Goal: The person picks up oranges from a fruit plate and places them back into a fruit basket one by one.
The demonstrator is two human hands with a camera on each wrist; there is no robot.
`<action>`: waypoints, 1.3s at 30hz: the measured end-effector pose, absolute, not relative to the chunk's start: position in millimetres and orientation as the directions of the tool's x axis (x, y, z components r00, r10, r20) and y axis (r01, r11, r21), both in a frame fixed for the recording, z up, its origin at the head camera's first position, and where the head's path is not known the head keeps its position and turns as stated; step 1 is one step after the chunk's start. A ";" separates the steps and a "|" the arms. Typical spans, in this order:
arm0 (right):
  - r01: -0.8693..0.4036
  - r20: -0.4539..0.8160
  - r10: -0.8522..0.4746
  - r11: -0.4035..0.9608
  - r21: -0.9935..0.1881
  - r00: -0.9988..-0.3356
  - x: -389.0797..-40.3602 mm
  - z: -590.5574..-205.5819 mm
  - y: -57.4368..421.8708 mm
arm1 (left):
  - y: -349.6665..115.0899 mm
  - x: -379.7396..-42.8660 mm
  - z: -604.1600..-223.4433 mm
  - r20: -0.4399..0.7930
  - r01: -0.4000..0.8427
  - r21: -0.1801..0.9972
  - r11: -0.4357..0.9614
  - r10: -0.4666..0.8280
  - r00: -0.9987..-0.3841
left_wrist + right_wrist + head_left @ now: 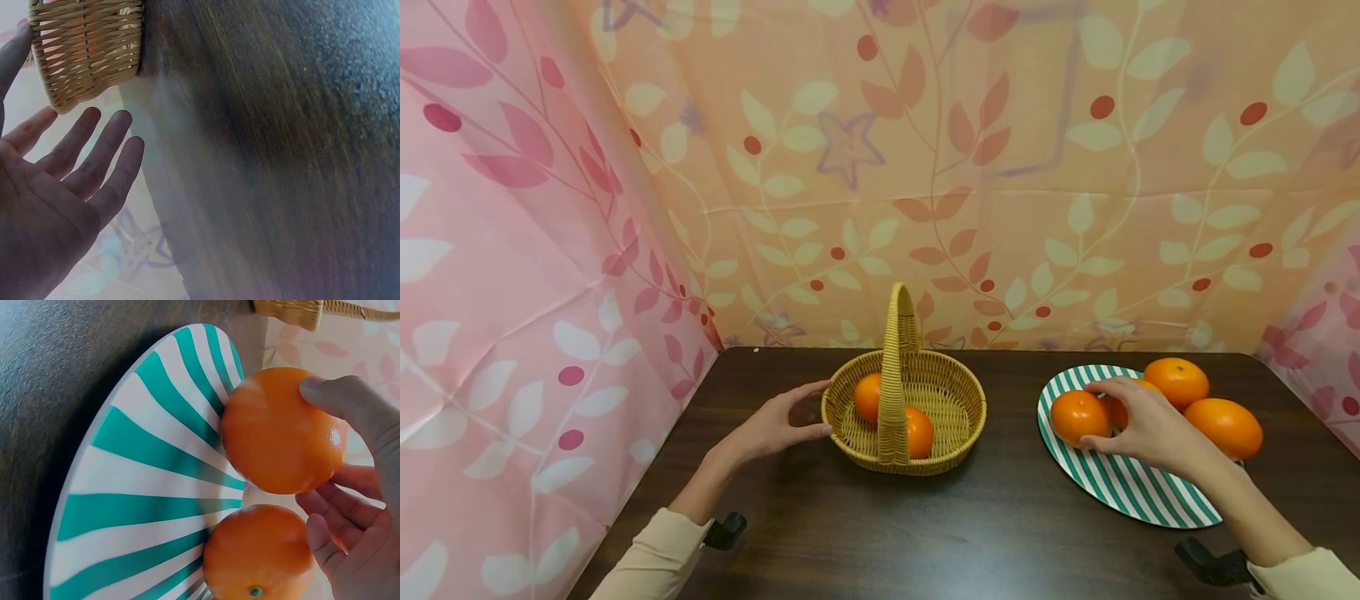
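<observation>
My right hand (1150, 427) grips an orange (1078, 418) at the left side of the striped plate (1120, 479). In the right wrist view the thumb lies across one side of this orange (281, 434) and the fingertips are at its opposite side. Another orange (259, 553) sits close beside it, partly hidden by the hand in the head view. At the left rim of the wicker basket (951, 457), my left hand (771, 429) touches with thumb and forefinger spread, its other fingers extended. Two oranges (920, 433) lie in the basket, partly behind its tall handle.
Two more oranges (1223, 427) are at the right side of the plate, near my right wrist. The dark wooden table (925, 533) ends at a patterned cloth backdrop (1000, 208) behind and at both sides. The basket's handle (892, 375) arches high above its rim.
</observation>
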State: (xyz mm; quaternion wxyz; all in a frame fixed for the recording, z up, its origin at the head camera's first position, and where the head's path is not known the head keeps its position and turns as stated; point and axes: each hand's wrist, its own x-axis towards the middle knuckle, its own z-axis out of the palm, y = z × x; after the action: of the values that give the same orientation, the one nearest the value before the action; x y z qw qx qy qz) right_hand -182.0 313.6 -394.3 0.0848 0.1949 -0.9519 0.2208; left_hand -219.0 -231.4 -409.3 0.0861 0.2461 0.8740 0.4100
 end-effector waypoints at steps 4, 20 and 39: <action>-0.421 0.270 -0.339 0.830 -0.365 -0.901 -180.2 -392.1 315.3 | -231.6 -219.3 -409.9 0.048 0.361 0.748 0.557 0.497 -0.866; -0.482 0.360 -0.341 0.754 -0.446 -0.868 -184.1 -377.9 310.5 | -230.7 -219.7 -410.0 0.057 0.357 0.772 0.527 0.501 -0.864; -0.544 0.435 -0.350 0.681 -0.490 -0.830 -199.7 -371.9 276.7 | -231.6 -220.0 -411.5 0.038 0.343 0.768 0.542 0.495 -0.868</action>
State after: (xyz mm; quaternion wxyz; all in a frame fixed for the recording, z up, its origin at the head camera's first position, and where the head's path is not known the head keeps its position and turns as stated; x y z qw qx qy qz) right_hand -199.7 276.7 -371.9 0.1552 0.2473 -0.9036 0.3134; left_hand -220.0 -231.6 -411.5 0.0921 0.2400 0.8731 0.4142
